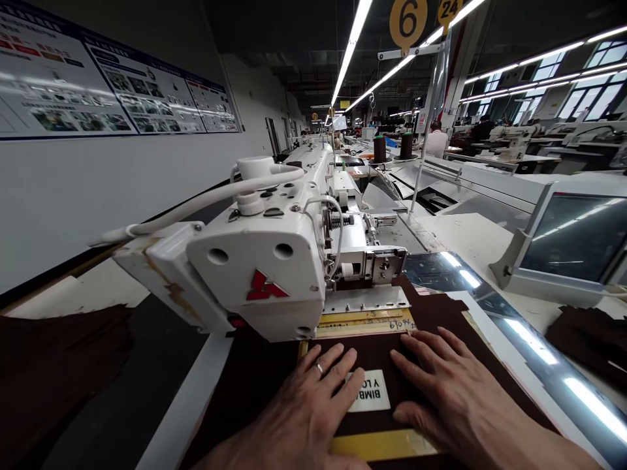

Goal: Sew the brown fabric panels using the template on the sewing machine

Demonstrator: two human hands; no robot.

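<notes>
Dark brown fabric [372,356] lies under both hands, in front of a white sewing machine [255,261]. On the fabric sits a white label [371,391] with black lettering, upside down from my side. My left hand [313,405] rests flat, fingers stretched toward the machine, its fingertips partly over the label's left edge. To the label's right, my right hand [450,385] presses flat with fingers spread. Yellow strips [367,320], one with handwriting, run along the far side under the machine's metal clamp plate [367,299]. Another yellow strip [385,445] crosses between my wrists.
Right of the machine stands a control screen [563,238]. Dark fabric pieces [592,339] lie at the far right, and more brown fabric [63,365] at the left. Thread cones [380,149] stand behind. A person [435,140] sits farther back.
</notes>
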